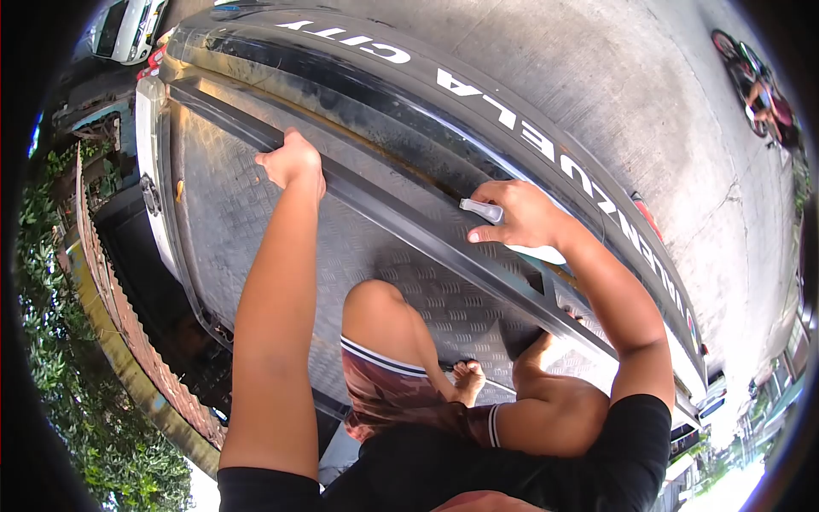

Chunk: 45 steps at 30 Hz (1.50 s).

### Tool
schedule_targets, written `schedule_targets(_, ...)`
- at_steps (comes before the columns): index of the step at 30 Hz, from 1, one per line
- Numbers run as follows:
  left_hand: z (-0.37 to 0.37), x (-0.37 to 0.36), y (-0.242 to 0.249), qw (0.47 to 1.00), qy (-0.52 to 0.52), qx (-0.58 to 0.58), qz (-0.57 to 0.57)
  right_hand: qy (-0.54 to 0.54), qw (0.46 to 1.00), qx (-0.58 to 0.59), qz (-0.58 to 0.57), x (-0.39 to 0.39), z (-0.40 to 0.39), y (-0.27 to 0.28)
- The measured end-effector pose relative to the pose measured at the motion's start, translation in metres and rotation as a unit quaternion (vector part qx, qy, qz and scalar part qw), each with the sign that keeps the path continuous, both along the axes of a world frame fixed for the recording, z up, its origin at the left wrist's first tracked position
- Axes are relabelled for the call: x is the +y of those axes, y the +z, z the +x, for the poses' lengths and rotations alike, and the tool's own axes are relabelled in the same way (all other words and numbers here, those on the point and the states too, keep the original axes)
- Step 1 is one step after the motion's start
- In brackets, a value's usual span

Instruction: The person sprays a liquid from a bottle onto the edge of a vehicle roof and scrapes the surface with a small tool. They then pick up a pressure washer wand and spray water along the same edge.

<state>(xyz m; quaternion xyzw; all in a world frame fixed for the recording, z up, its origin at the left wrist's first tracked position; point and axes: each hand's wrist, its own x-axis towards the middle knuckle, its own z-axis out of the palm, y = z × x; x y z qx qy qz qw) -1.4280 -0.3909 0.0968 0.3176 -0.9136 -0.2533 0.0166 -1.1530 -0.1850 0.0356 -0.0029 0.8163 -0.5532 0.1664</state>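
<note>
My left hand (295, 162) is closed around a long dark metal bar (384, 209) that runs slantwise over a truck bed. Beyond the bar, at the side wall, my right hand (525, 213) grips a small tool with a translucent grey end (482, 211) poking out past the thumb and fingers. A white part (539, 253) shows under the palm; the fingers hide the middle, so I cannot tell what kind of tool it is.
Beneath me is the patterned metal bed floor (230, 196), with my bare foot (467, 381) on it. White letters mark the dark outer side panel (512, 119). Concrete road (614, 77) lies beyond, with a motorcycle (751, 81) and people. Left are a rusty roof edge (119, 316) and plants.
</note>
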Motion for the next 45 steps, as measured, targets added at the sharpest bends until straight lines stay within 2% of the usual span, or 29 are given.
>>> schedule_targets(3,-0.002,-0.002,-0.001,1.0,-0.002,-0.007,0.001,0.008,0.999,-0.036,0.021,0.003,0.0,-0.009)
schedule_targets(9,-0.004,-0.007,-0.003,1.0,0.006,0.003,0.03,-0.1,0.974,-0.156,0.131,-0.006,-0.005,0.008)
schedule_targets(13,-0.005,-0.007,-0.005,1.0,0.01,0.007,0.026,-0.122,0.985,-0.032,0.115,-0.016,-0.004,-0.003)
schedule_targets(16,-0.006,-0.007,-0.007,1.0,0.009,0.013,0.018,-0.084,0.98,-0.1,0.15,-0.017,-0.013,0.003)
schedule_targets(22,-0.006,-0.007,-0.003,0.999,0.009,0.008,0.038,-0.097,0.988,-0.01,0.12,-0.019,-0.051,0.01)
schedule_targets(26,-0.005,-0.005,0.001,0.999,0.006,0.003,0.048,-0.073,0.981,-0.039,0.173,-0.03,-0.099,0.017)
schedule_targets(29,-0.005,-0.007,0.002,0.998,-0.004,0.016,0.062,-0.075,0.984,-0.017,0.16,-0.034,-0.13,0.01)
schedule_targets(33,-0.007,-0.009,-0.001,0.999,-0.009,0.011,0.048,-0.049,0.976,-0.081,0.194,-0.038,-0.167,0.025)
schedule_targets(36,-0.008,-0.013,0.0,0.998,-0.01,0.005,0.063,-0.037,0.984,-0.014,0.176,-0.048,-0.191,0.02)
schedule_targets(39,-0.004,-0.006,0.007,0.996,-0.004,0.019,0.082,-0.002,0.984,-0.044,0.171,-0.057,-0.223,0.026)
schedule_targets(40,-0.003,-0.004,0.01,0.996,0.0,0.027,0.085,0.006,0.977,-0.057,0.204,-0.061,-0.233,0.03)
schedule_targets(45,-0.006,-0.01,0.003,0.996,0.004,0.028,0.088,-0.034,0.979,-0.029,0.201,-0.071,-0.258,0.034)
